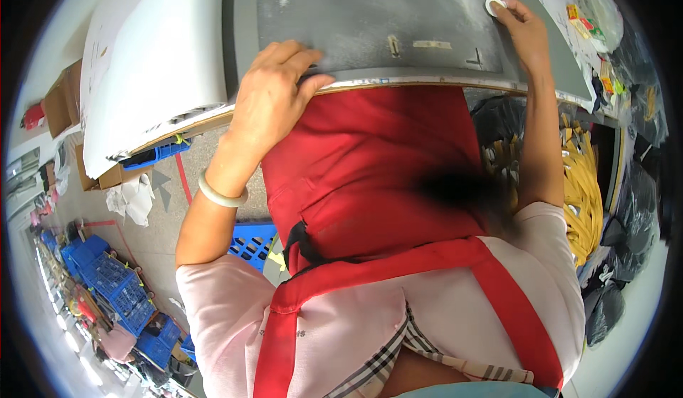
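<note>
My right hand (523, 32) pinches a small round white disc (493, 6) between thumb and fingers, over the right side of a dark grey board (377, 24) on the table. Whitish smudges mark the board, and short tape strips (432, 44) and a small L-shaped mark (474, 60) show near its front edge. At the board's front left corner rests my left hand (274, 88), fingers bent and apart from the thumb, with nothing visible in it. Its fingertips touch the board near the table's front edge.
A large white sheet (153, 49) covers the table's left side, curving at its edge. Plastic packets (580, 21) lie at the far right. Yellow straps (580, 192) and black bags (633, 206) hang or lie at the right. Blue crates (117, 291) stand on the floor at left.
</note>
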`<state>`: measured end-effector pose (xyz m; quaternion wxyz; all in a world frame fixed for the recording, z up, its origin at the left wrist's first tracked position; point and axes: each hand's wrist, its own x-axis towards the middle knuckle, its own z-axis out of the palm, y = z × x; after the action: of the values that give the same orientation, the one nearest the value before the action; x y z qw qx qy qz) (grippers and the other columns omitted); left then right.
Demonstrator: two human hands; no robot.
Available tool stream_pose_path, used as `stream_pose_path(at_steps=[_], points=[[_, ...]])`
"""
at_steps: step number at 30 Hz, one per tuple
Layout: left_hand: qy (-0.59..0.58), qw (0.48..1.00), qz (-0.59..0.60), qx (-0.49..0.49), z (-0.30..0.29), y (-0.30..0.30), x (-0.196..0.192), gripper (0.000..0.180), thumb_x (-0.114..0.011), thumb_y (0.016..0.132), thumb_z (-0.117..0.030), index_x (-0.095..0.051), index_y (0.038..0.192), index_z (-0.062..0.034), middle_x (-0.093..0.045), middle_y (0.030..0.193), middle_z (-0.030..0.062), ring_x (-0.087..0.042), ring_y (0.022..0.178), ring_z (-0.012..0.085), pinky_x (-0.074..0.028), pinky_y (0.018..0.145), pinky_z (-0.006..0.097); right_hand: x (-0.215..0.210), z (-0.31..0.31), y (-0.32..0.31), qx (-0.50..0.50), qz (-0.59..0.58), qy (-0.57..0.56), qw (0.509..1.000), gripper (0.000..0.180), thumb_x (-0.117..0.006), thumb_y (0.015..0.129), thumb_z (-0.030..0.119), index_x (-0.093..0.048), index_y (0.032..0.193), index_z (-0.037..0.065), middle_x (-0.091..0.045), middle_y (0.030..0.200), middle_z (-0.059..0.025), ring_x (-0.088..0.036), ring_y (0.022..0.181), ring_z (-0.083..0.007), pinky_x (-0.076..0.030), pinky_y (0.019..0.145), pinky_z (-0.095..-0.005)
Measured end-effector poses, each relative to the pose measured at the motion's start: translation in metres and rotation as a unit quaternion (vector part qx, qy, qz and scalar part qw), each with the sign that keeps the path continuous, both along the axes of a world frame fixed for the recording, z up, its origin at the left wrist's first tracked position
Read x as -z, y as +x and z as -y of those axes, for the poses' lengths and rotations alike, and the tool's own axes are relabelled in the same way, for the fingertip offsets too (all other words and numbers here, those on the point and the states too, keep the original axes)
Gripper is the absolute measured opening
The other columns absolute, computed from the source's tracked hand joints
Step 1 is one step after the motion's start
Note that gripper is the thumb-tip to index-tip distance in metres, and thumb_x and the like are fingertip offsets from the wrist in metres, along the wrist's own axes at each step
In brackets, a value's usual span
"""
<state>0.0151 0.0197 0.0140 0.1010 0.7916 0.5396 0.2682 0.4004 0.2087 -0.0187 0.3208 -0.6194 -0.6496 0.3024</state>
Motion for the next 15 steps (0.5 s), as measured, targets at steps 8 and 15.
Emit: stream_pose_path(at_steps=[8,15], points=[[-0.028,0.999,-0.025,-0.028,0.003,0.002,0.007,0.03,-0.082,0.078,-0.014,-0.072,0.102,-0.0004,-0.068,0.103,0.0127,-0.063,0.093,0.0323,-0.053,0.081,0.04,0.024,0.001,0.027,-0.031,-0.258,-0.027,0.965,0.031,-0.074,0.094,0.028,-0.072,0.112,0.003,-0.069,0.102,0.0001,-0.061,0.093,-0.007,-0.045,0.088,-0.0217],[-0.017,0.998,-0.026,-0.046,0.007,-0.002,0.011,0.027,-0.083,0.077,-0.016,-0.073,0.097,-0.0013,-0.068,0.097,0.0118,-0.063,0.09,0.0317,-0.053,0.079,0.041,0.004,0.019,-0.003,0.011,-0.291,-0.081,0.953,0.01,-0.068,0.098,0.017,-0.066,0.096,0.008,-0.068,0.094,-0.0007,-0.065,0.087,-0.0084,-0.053,0.083,-0.0238]])
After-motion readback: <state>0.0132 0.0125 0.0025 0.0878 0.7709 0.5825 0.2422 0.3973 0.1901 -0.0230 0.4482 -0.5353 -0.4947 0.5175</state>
